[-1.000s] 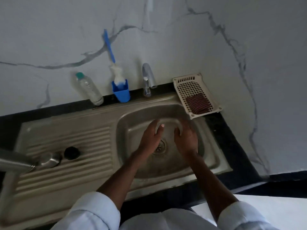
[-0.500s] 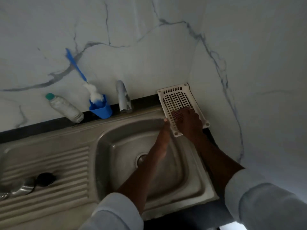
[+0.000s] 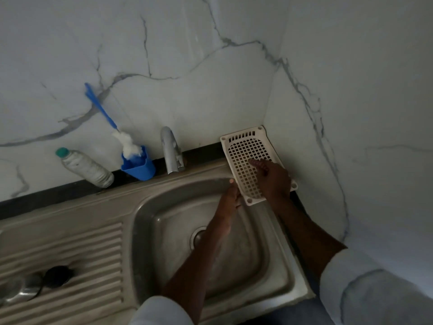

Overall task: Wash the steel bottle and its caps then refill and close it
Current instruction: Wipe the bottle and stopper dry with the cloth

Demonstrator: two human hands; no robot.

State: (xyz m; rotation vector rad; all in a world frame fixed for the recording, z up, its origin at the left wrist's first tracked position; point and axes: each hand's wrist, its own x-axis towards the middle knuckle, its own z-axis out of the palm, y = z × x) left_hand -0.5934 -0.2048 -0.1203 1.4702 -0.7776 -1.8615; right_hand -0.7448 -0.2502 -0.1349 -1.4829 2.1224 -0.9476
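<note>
Right hand (image 3: 273, 178): fingers curled in white tray (image 3: 241, 143), contents unseen. Left hand (image 3: 230, 200): fingers straight, holding nothing. Risk: wet tray sliding into sink (image 3: 150, 202).

Two hands are showing: the left hand (image 3: 230, 199) over the sink (image 3: 145, 202) basin, the right hand (image 3: 273, 178) in the one white perforated tray (image 3: 243, 146) sitting at the sink's far right corner. One tap (image 3: 171, 151) is standing behind the sink. Left of the tap, one blue holder (image 3: 139, 166) is keeping one blue-handled brush (image 3: 103, 111), and one plastic bottle (image 3: 85, 166) is leaning further left. Two caps are lying on the sink's drainboard: one black cap (image 3: 57, 275) and one steel cap (image 3: 21, 292).
</note>
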